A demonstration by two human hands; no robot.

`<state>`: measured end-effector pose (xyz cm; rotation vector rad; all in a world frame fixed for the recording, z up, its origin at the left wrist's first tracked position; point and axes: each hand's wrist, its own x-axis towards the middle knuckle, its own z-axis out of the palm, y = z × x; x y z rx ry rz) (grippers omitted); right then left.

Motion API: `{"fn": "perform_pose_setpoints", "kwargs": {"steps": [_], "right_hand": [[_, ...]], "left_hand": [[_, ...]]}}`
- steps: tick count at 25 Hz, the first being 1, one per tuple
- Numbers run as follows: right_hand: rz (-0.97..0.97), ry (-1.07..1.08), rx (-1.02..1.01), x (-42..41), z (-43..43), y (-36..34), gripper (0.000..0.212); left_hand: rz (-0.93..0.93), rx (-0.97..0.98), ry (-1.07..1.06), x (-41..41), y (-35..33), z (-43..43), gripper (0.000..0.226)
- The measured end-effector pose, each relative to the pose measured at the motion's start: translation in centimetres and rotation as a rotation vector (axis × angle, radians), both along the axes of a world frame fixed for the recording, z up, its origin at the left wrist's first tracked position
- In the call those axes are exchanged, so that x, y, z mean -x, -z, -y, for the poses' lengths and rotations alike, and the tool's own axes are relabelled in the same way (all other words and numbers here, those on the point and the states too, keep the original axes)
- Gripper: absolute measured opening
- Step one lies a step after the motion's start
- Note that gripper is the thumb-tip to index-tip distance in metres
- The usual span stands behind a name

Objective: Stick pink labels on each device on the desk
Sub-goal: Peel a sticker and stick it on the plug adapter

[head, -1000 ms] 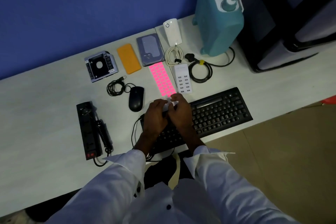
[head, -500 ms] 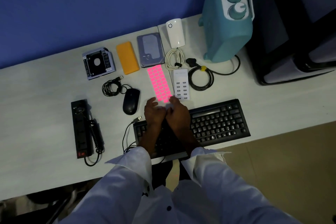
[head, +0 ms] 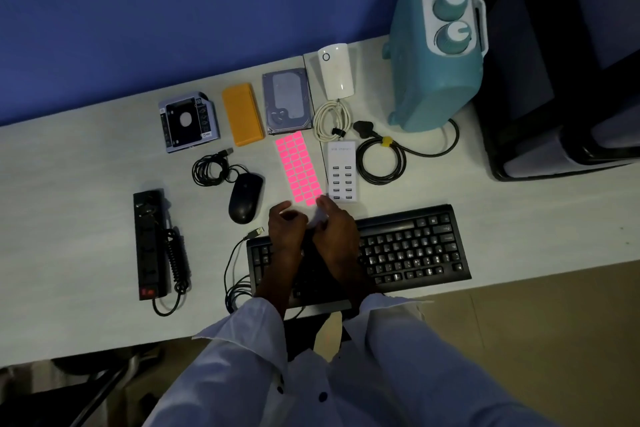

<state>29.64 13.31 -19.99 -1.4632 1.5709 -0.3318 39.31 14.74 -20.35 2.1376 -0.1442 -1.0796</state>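
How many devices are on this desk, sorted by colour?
Black: 3 (keyboard, mouse, power strip)
White: 2 (charging hub, adapter)
Silver-grey: 2 (drive caddy, hard drive)
Orange: 1 (flat block)
Teal: 1 (appliance with two knobs)
Total: 9 devices, pink label sheet not counted

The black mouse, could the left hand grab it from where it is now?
Probably yes. The mouse sits just to the left of the left hand, with only bare desk between them. That hand seems busy at the near end of the pink label sheet, though.
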Motion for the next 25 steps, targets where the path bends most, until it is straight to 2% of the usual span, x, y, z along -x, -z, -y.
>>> {"fn": "perform_pose_setpoints", "kwargs": {"steps": [2,3,6,8,11,13,16,17,20,25], "right_hand": [[0.002,0.000,0.000,-0.1,0.1,0.2,0.047],[0.018,0.023,-0.009,-0.2,0.0,0.1,0.045],[0.050,0.066,-0.049,-0.5,-0.2,0.0,0.036],[-0.010,0.054,0.018,-0.9,-0.5,0.0,0.033],[-0.036,0.050,0.074,-1.1,-0.6,0.1,0.034],[-0.034,0.039,0.100,-1.0,-0.4,0.2,0.033],[0.009,0.049,0.112,-0.9,0.0,0.1,0.032],[0.040,0.056,0.105,-1.0,0.2,-0.1,0.032],[0.082,0.013,0.113,-1.2,0.8,0.0,0.030],[0.087,0.027,0.047,-1.7,1.8,0.8,0.020]], "left_hand": [[0.172,-0.015,0.096,0.7,-0.9,-0.3,0.050],[0.175,-0.028,0.122,1.2,-1.6,-0.4,0.057],[-0.055,-0.024,-0.053,2.2,-2.3,0.3,0.046],[-0.164,-0.034,-0.184,1.9,-1.8,1.2,0.034],[-0.271,-0.012,-0.240,1.1,-1.3,1.6,0.035],[-0.201,0.003,-0.147,0.5,-2.0,1.4,0.033],[0.040,-0.038,0.141,-0.3,-1.3,0.3,0.015],[0.050,-0.038,0.173,-0.6,-1.4,0.0,0.014],[-0.067,0.063,0.169,-1.4,-1.1,-0.8,0.009],[-0.058,0.127,0.320,-3.2,-1.2,-0.4,0.017]]}}
